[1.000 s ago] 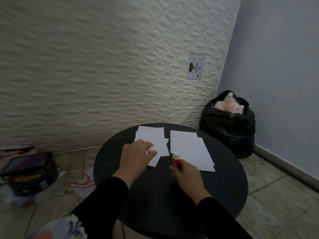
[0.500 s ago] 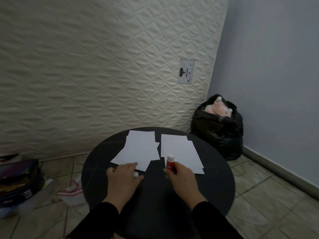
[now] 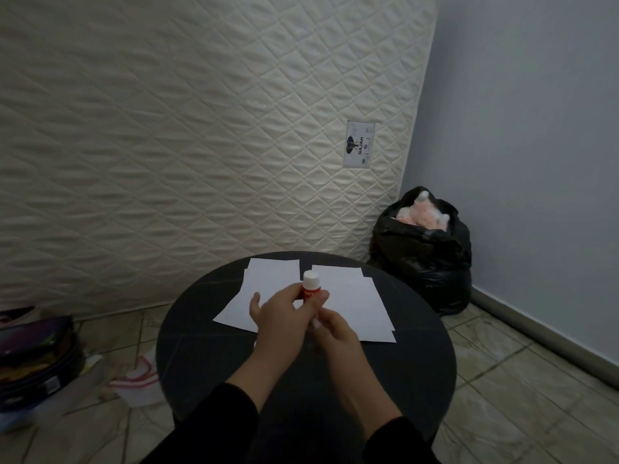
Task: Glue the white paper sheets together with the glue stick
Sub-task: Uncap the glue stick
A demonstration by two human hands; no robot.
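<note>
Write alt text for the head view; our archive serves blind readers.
Both hands meet over a round black table: the left hand grips a red glue stick with a white cap, the right hand at its lower end. Two piles of white paper sheets lie behind, before a quilted mattress.

Desk [image 3: 207, 356]: round, dark top, faint pale lines crossing it; stands on the tiled floor [image 3: 522, 390] close to a quilted mattress propped upright behind it

On the desk:
- left pile of white paper sheets [image 3: 268, 279], loosely fanned, corners overlapping, far half of the top
- right pile of white paper sheets [image 3: 355, 296], just beside the left pile with a narrow dark gap between, reaching toward the right rim

On the floor:
- black bin bag [image 3: 425, 262], open at the top, in the corner to the right of the desk
- white and red bag [image 3: 140, 380], flat, at the desk's left
- dark case [image 3: 37, 360] on clutter, far left, blurred
</note>
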